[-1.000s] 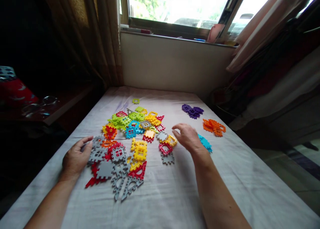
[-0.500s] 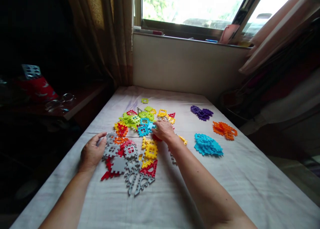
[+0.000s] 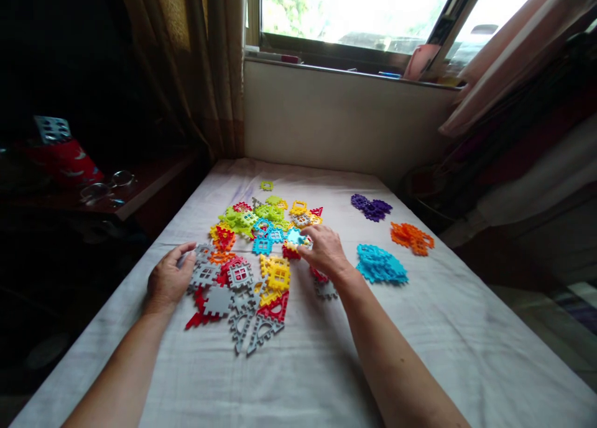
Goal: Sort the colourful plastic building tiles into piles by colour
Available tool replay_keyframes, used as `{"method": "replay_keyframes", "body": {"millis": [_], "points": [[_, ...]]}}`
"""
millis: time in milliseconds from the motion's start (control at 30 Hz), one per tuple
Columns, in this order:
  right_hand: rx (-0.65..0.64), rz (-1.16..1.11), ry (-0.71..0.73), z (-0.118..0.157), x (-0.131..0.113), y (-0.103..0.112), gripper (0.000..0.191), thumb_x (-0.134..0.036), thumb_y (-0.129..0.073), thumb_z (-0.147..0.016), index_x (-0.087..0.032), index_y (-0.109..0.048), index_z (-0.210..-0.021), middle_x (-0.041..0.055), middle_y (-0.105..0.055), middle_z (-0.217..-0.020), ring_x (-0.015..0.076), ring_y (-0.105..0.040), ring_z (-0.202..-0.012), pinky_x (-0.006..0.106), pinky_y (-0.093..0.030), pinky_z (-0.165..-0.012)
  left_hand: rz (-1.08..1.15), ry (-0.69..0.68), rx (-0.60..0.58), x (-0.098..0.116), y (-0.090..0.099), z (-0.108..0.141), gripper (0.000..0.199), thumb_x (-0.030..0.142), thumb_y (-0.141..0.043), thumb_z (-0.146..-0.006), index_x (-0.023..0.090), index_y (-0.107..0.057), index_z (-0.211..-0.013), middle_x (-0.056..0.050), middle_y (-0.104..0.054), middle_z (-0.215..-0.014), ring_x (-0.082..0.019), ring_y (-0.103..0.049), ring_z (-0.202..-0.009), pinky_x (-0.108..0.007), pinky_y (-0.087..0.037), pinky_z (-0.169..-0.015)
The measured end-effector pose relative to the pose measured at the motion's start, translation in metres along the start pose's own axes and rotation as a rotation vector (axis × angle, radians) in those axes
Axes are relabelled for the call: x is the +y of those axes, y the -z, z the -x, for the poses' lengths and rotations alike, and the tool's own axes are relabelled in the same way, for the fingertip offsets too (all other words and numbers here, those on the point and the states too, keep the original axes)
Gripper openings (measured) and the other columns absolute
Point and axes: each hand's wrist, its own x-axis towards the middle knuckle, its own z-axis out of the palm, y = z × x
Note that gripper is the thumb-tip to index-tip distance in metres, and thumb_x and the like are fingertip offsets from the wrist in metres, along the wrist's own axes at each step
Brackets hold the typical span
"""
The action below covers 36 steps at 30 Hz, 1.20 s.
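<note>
My right hand [image 3: 326, 251] pinches a light blue interlocking tile [image 3: 295, 236] between thumb and fingers, above red pieces [image 3: 291, 251] in the middle of a mixed heap. Part of that tile is hidden by the fingers. My left hand [image 3: 168, 280] lies at the heap's left edge with thumb and fingers apart, beside notched grey tiles [image 3: 218, 301]. Other blue window tiles [image 3: 262, 246] lie left of my right hand. Yellow tiles [image 3: 277, 274] are nearer me, and green tiles [image 3: 237, 221] sit farther back.
Separate piles of purple [image 3: 372, 207], orange [image 3: 412, 237] and blue tiles [image 3: 381, 265] lie on the right of the cloth-covered surface [image 3: 410, 353]. One green frame tile [image 3: 267, 185] lies apart at the back. Glasses [image 3: 109, 187] rest on a dark side table at left.
My right hand has drawn back to the right from among the blue tiles, bringing a light blue tile with it. My left hand stays by the grey tiles. The view has shifted slightly.
</note>
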Motion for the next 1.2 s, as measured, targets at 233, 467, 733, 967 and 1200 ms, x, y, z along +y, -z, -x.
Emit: {"method": "replay_keyframes", "body": {"millis": [233, 467, 733, 967, 1200], "points": [[0.064, 0.086, -0.466, 0.031, 0.088, 0.035, 0.033, -0.028, -0.066, -0.079, -0.025, -0.074, -0.111, 0.0123, -0.069, -0.121, 0.0327, -0.061, -0.117, 0.045, -0.045, -0.098, -0.044, 0.050, -0.018, 0.012, 0.006, 0.002, 0.033, 0.041, -0.056, -0.082, 0.026, -0.075, -0.105, -0.002, -0.072, -0.085, -0.017, -0.057, -0.063, -0.030, -0.047, -0.066], [-0.102, 0.136, -0.533, 0.038, 0.111, 0.042, 0.037, -0.024, -0.066, -0.077, -0.027, -0.076, -0.112, 0.0125, -0.070, -0.121, 0.0340, -0.062, -0.118, 0.046, -0.048, -0.096, -0.060, 0.103, -0.036, 0.018, 0.009, 0.003, 0.035, 0.043, -0.054, -0.082, 0.026, -0.075, -0.105, -0.003, -0.070, -0.081, -0.018, -0.057, -0.064, -0.032, -0.047, -0.066], [-0.047, 0.128, -0.315, 0.027, 0.056, 0.042, 0.034, -0.035, -0.062, -0.089, -0.029, -0.072, -0.120, 0.0090, -0.065, -0.134, 0.0309, -0.055, -0.125, 0.044, -0.044, -0.102, -0.059, 0.073, -0.043, 0.018, 0.009, 0.002, 0.033, 0.040, -0.056, -0.082, 0.026, -0.075, -0.105, -0.002, -0.072, -0.082, -0.017, -0.058, -0.064, -0.031, -0.049, -0.066], [-0.147, 0.043, 0.209, -0.010, -0.044, -0.010, 0.036, -0.031, -0.059, -0.091, -0.030, -0.068, -0.126, 0.0029, -0.067, -0.132, 0.0241, -0.056, -0.122, 0.037, -0.043, -0.102, -0.062, 0.074, -0.041, 0.011, 0.006, 0.000, 0.034, 0.040, -0.057, -0.083, 0.026, -0.075, -0.108, -0.003, -0.075, -0.089, -0.020, -0.065, -0.074, -0.031, -0.052, -0.073], [-0.249, 0.115, 0.243, -0.027, -0.058, -0.022, 0.036, -0.035, -0.060, -0.088, -0.031, -0.069, -0.122, 0.0026, -0.071, -0.125, 0.0255, -0.056, -0.120, 0.037, -0.045, -0.097, -0.021, 0.037, -0.048, 0.006, 0.003, 0.001, 0.034, 0.040, -0.055, -0.085, 0.026, -0.075, -0.109, -0.004, -0.076, -0.098, -0.021, -0.070, -0.089, -0.030, -0.053, -0.081]]}}
